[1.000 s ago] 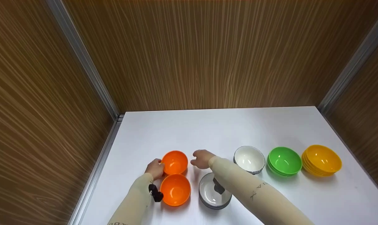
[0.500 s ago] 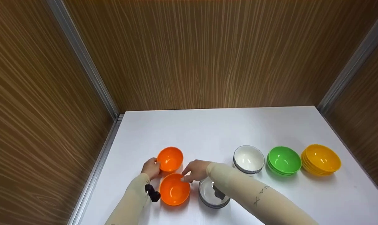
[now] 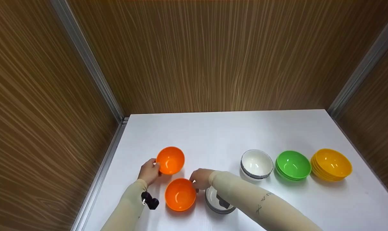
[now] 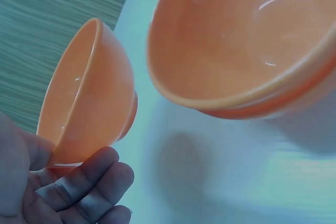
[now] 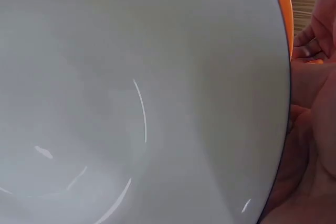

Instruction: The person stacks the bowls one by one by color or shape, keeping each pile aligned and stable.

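My left hand (image 3: pixel 149 172) pinches the rim of an orange bowl (image 3: pixel 170 160). The left wrist view shows this orange bowl (image 4: pixel 94 93) tilted, thumb on the inside and fingers under its outer wall. Nearer to me stands a second orange bowl (image 3: pixel 180 195); in the left wrist view another rim shows beneath this orange bowl (image 4: pixel 236 51), so they are stacked. My right hand (image 3: pixel 202 178) grips its right rim, some fingers hidden. Beneath the right forearm is a stack of white bowls with grey outsides (image 3: pixel 212 196); a white bowl (image 5: pixel 157 103) fills most of the right wrist view.
To the right stand a stack of white bowls with patterned outsides (image 3: pixel 256 163), a stack of green bowls (image 3: pixel 292 164) and a stack of yellow bowls (image 3: pixel 331 163). Wood-grain panels (image 3: pixel 213 57) enclose the white table (image 3: pixel 213 128) at the back and sides.
My left hand has carried its orange bowl left and away from me, apart from the nearer orange bowl. The right hand has come down and left to the nearer bowl's rim.
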A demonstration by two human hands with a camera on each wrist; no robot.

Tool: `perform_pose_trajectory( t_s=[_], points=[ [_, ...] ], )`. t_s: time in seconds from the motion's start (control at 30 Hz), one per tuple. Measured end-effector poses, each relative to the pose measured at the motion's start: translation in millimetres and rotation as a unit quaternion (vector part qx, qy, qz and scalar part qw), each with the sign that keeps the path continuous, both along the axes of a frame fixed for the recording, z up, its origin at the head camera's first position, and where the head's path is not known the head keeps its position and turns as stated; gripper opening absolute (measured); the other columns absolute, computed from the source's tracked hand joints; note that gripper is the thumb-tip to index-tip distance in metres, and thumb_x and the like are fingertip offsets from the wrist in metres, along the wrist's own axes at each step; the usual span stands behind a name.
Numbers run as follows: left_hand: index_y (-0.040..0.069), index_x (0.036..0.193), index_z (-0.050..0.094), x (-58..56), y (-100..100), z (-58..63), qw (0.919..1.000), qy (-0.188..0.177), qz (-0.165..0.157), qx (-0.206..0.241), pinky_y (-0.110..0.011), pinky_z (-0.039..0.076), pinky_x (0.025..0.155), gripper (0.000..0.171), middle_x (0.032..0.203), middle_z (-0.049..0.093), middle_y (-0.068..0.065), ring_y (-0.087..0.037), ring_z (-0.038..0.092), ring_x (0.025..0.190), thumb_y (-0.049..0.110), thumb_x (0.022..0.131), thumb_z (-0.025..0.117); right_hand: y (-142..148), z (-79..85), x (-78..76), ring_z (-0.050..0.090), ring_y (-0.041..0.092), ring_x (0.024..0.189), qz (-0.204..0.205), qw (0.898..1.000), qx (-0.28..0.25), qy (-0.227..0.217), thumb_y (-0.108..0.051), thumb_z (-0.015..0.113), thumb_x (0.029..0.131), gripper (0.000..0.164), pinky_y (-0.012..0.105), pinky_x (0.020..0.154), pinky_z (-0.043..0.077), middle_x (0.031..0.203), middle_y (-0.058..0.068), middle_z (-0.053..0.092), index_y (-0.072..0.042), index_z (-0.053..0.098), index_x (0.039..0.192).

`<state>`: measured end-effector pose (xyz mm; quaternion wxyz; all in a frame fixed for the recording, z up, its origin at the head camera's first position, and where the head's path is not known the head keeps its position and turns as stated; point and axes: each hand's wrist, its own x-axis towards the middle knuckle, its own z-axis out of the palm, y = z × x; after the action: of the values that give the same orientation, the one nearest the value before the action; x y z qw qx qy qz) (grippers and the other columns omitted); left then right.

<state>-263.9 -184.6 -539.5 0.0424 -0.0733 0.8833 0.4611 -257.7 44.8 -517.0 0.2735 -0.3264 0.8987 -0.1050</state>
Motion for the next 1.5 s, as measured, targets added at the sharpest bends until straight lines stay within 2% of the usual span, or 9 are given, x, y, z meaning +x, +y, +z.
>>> perform_pose_trajectory(
  t_s=[0.23, 0.43, 0.57, 0.77, 0.87, 1.03, 1.33, 1.5],
  points=[
    [0.001, 0.120, 0.053, 8.4, 3, 16.5, 0.9999, 0.008, -0.004, 0.009, -0.027, 0.044, 0.055, 0.032, 0.070, 0.059, -0.005, -0.018, 0.056, 0.063, 0.018, 0.095, 0.043, 0, 0.7, 0.6, 0.051, 0.009, 0.071, 0.000, 1.000, 0.001, 0.013, -0.016, 0.052, 0.088, 0.019, 0.024, 0.074, 0.044, 0.067, -0.009, 0.062, -0.013, 0.071, 0.087],
    [0.002, 0.118, 0.055, 18.2, 5, 28.6, 0.9993, 0.028, -0.026, 0.007, -0.029, 0.043, 0.055, 0.031, 0.069, 0.058, -0.004, -0.019, 0.054, 0.063, 0.020, 0.096, 0.044, -1, 1.1, 1.6, 0.051, 0.009, 0.069, -0.012, 1.000, 0.002, 0.015, -0.014, 0.053, 0.088, 0.018, 0.024, 0.071, 0.044, 0.066, -0.009, 0.061, -0.014, 0.071, 0.087],
    [0.003, 0.118, 0.055, 23.9, 6, 33.4, 0.9979, 0.047, -0.045, 0.003, -0.029, 0.043, 0.055, 0.030, 0.068, 0.057, -0.003, -0.018, 0.053, 0.061, 0.019, 0.096, 0.043, -1, 1.4, 0.3, 0.051, 0.010, 0.070, -0.027, 1.000, 0.005, 0.013, -0.015, 0.054, 0.087, 0.016, 0.026, 0.071, 0.045, 0.067, -0.008, 0.060, -0.015, 0.070, 0.087],
    [0.008, 0.131, 0.044, 35.7, 15, 37.0, 0.9959, 0.063, -0.065, -0.008, -0.029, 0.045, 0.057, 0.036, 0.071, 0.056, -0.002, -0.017, 0.054, 0.062, 0.017, 0.096, 0.042, 3, 1.3, -4.0, 0.051, 0.011, 0.071, -0.029, 0.999, 0.007, 0.021, -0.016, 0.055, 0.087, 0.015, 0.028, 0.072, 0.046, 0.065, -0.009, 0.058, -0.015, 0.070, 0.087],
    [0.010, 0.133, 0.042, 42.8, 17, 36.7, 0.9959, 0.056, -0.070, -0.006, -0.029, 0.045, 0.057, 0.037, 0.072, 0.056, -0.002, -0.019, 0.054, 0.064, 0.018, 0.096, 0.042, 4, 1.4, -6.0, 0.051, 0.012, 0.070, -0.039, 0.999, 0.002, 0.015, -0.015, 0.055, 0.087, 0.016, 0.029, 0.072, 0.046, 0.067, -0.007, 0.060, -0.016, 0.070, 0.083],
    [0.008, 0.129, 0.047, 52.6, 21, 31.8, 0.9933, 0.082, -0.080, -0.009, -0.029, 0.046, 0.055, 0.034, 0.069, 0.055, 0.000, -0.017, 0.054, 0.060, 0.016, 0.096, 0.042, 8, 2.2, -9.8, 0.052, 0.012, 0.069, -0.064, 0.998, -0.006, 0.000, -0.018, 0.054, 0.088, 0.016, 0.031, 0.074, 0.046, 0.068, -0.006, 0.061, -0.019, 0.068, 0.080],
    [0.006, 0.123, 0.052, 62.8, 28, 14.4, 0.9895, 0.112, -0.082, -0.040, -0.025, 0.047, 0.054, 0.031, 0.066, 0.054, 0.004, -0.010, 0.052, 0.057, 0.015, 0.095, 0.041, 9, 1.1, -14.4, 0.052, 0.015, 0.071, -0.086, 0.996, 0.013, 0.008, -0.019, 0.057, 0.086, 0.016, 0.032, 0.074, 0.046, 0.071, -0.006, 0.057, -0.020, 0.065, 0.072],
    [0.007, 0.121, 0.055, 66.8, 30, 4.2, 0.9869, 0.124, -0.075, -0.070, -0.024, 0.041, 0.051, 0.030, 0.063, 0.050, 0.006, -0.010, 0.046, 0.054, 0.014, 0.094, 0.042, 9, 1.7, -14.9, 0.051, 0.016, 0.074, -0.103, 0.995, 0.014, -0.001, -0.017, 0.061, 0.083, 0.007, 0.035, 0.080, 0.046, 0.075, -0.005, 0.057, -0.019, 0.065, 0.078]
  ],
)
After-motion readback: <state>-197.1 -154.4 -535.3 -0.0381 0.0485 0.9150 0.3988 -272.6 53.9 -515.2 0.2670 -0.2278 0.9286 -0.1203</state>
